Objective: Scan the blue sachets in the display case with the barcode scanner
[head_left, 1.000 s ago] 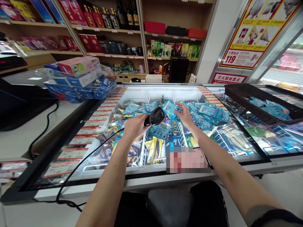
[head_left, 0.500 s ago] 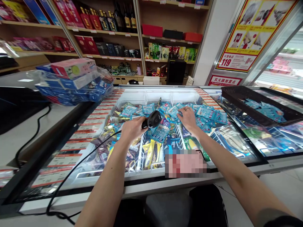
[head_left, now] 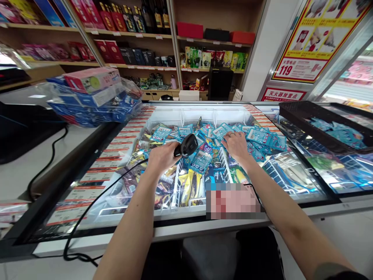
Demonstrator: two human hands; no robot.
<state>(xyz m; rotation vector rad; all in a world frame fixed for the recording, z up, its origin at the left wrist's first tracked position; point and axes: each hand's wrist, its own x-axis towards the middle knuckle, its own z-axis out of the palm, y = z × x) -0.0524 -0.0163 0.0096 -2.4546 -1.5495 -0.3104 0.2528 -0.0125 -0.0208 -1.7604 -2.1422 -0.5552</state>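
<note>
My left hand (head_left: 164, 157) is wrapped round the handle of a black barcode scanner (head_left: 189, 144), held above the freezer with its head pointing right. A black cable (head_left: 116, 177) runs from it down to the lower left. My right hand (head_left: 237, 147) is over the heap of blue packets, fingers bent down and closed on the edge of a blue packet (head_left: 223, 130); the fingertips are partly hidden. More blue packets (head_left: 259, 136) lie overlapping to its right. Another blue packet (head_left: 200, 161) lies between my hands, below the scanner.
The chest freezer (head_left: 116, 238) has wire baskets with yellow-wrapped ice creams (head_left: 189, 184). A dark basket (head_left: 316, 134) holding blue packets stands at right. Bagged boxes (head_left: 96, 99) sit at left. A blurred-out pink item (head_left: 233, 202) lies on the front rim. Shelves (head_left: 131, 33) stand behind.
The view has shifted slightly, so the freezer appears a little further right. My right hand's fingers have drawn in closer together over the packets. The scanner stays in my left hand.
</note>
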